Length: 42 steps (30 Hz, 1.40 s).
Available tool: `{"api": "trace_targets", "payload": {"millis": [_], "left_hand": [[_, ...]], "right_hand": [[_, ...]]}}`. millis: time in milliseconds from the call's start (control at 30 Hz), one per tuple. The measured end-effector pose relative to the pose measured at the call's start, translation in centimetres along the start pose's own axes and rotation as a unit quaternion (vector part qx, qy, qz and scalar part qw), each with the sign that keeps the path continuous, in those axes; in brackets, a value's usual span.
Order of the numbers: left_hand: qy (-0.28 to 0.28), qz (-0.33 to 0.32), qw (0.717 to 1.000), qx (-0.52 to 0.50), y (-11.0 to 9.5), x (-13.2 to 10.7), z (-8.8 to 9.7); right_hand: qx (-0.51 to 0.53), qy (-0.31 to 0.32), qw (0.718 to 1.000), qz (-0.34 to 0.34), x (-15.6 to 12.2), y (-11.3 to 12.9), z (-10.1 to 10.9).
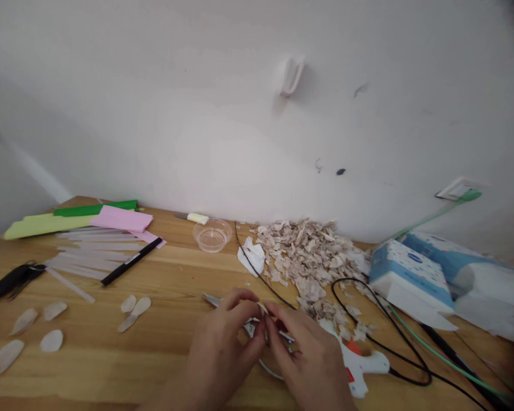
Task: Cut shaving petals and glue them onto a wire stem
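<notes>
My left hand and my right hand meet low in the middle of the head view, fingertips pinched together. Between them is a small pale piece, mostly covered by the fingers, so its kind is unclear. Under the hands lie metal scissors, with only the blade tip and bits of the rest showing. Just right of my right hand rests a white glue gun with an orange part and a black cord. Several thin, pale petal-shaped pieces are spread over the table's left side.
A heap of dry, papery flakes lies against the wall, near a clear plastic bowl and a small knife. Glue sticks, a black pen and coloured paper lie left. Tissue packs and cables stand right.
</notes>
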<state>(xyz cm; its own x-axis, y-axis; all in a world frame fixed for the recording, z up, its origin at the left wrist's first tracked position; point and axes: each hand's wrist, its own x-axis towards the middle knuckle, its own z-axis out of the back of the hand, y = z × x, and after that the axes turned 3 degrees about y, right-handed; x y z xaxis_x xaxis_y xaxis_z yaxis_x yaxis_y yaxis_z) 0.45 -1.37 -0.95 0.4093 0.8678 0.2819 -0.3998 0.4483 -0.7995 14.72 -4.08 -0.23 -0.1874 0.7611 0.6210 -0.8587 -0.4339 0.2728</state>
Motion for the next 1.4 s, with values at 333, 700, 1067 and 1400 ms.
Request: {"api": "trace_targets", "payload": {"millis": [333,700,1067,1400], "left_hand": [[0.010,0.028,0.998,-0.056,-0.4,0.1,0.2],[-0.032,0.096,0.987,-0.124,-0.3,0.4,0.1],[-0.023,0.052,0.991,-0.120,-0.6,-0.2,-0.1],[-0.079,-0.044,0.993,-0.073,-0.3,-0.6,-0.1]], "right_hand": [[-0.001,-0.010,1.000,0.008,-0.2,-0.1,-0.1],[-0.003,-0.014,0.999,0.031,0.0,0.2,-0.2],[0.003,0.001,1.000,0.015,0.2,0.3,0.1],[0.089,0.012,0.992,-0.087,0.0,-0.1,0.1]]}}
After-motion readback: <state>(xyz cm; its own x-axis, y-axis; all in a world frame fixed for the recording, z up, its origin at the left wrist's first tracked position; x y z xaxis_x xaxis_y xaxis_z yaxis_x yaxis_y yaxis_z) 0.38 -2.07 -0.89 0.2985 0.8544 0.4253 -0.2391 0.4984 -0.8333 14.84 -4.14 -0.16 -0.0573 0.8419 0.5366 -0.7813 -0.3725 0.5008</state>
